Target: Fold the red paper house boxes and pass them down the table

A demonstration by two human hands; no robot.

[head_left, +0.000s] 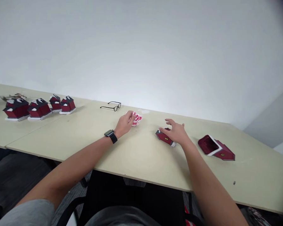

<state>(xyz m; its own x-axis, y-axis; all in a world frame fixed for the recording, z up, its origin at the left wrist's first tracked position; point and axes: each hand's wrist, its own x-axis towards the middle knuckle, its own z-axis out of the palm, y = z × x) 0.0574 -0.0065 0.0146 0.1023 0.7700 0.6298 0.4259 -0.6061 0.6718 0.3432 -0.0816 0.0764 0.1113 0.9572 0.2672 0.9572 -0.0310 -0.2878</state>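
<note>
My left hand (126, 123), with a dark watch on its wrist, rests near the back of the table. Its fingers curl over a flat red-and-white patterned thing (137, 119); its exact kind I cannot make out. My right hand (176, 130) is above a small dark-red model house (164, 138) lying tilted on the table. The thumb reaches the roof side of this house while the other fingers are spread apart. To the right, a second model house (223, 153) lies on its side, its hollow, white-rimmed bottom showing.
Several finished-looking red houses with snowy dark roofs (39, 109) stand upright at the left. Black-framed glasses (115, 107) lie by the wall. Brownish bits (15, 96) are at the far left. A tiny dark piece (234, 182) lies near the right front edge.
</note>
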